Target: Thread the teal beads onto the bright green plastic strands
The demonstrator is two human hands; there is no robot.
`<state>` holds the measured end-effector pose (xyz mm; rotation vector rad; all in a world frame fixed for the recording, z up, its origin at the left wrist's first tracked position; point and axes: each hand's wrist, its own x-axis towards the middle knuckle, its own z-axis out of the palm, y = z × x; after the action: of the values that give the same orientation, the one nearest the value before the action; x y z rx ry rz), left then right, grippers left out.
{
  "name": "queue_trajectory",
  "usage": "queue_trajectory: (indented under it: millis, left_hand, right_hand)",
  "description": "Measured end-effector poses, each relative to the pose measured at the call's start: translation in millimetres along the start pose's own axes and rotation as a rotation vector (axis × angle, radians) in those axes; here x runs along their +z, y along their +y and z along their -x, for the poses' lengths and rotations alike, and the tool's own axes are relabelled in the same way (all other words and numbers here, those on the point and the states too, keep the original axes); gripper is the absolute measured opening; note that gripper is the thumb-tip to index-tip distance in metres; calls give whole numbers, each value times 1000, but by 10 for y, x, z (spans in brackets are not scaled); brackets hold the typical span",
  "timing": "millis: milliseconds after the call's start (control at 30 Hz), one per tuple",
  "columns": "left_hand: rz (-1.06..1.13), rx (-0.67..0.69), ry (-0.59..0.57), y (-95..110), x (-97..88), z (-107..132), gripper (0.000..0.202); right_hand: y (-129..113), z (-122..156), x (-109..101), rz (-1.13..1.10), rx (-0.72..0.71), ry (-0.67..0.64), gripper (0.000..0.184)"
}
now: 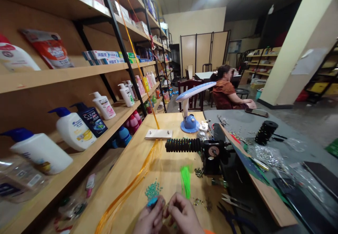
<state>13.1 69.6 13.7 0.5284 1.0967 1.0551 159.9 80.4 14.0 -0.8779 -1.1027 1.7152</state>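
Observation:
At the bottom edge of the view, my left hand point(149, 217) pinches a small blue piece point(152, 202), and my right hand point(183, 214) curls close beside it. Whatever lies between my fingers is mostly hidden. On the wooden bench point(169, 163), a heap of small green beads point(153, 190) lies just above my left hand. A bunch of bright green strands point(185, 181) lies above my right hand. Loose orange strands point(132, 179) run from high up, across the bench, and down past my left hand. Small brass-coloured beads point(199, 172) lie to the right.
A black coiled spindle on a clamp point(182, 145) stands ahead, by a blue desk lamp point(188, 121). Snips point(235, 202) and blue-handled pliers point(229, 220) lie at right. Product shelves point(66, 82) line the left. A seated person point(227, 93) is beyond.

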Motion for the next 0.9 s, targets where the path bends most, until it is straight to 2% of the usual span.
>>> queue_trajectory:
  millis: [133,400,567,767,900]
  left_hand:
    - [57,-64,-7,-43,97,-52,67]
    - [86,-92,29,36,266,-6,75]
    - [86,-92,39,44,271,-12,75]
    - [95,-87,33,35,267,-7,71]
    - [75,-97,38,38,259,-14,70]
  right_hand:
    - [46,3,-17,-65,-16,17,38]
    - [147,-42,31,-114,-12,156,58]
    - [44,-13,16,-103,-34,98,56]
    - [44,-32,29,-78,-11,146,55]
    - [52,-28,25,-63,-18,120,47]
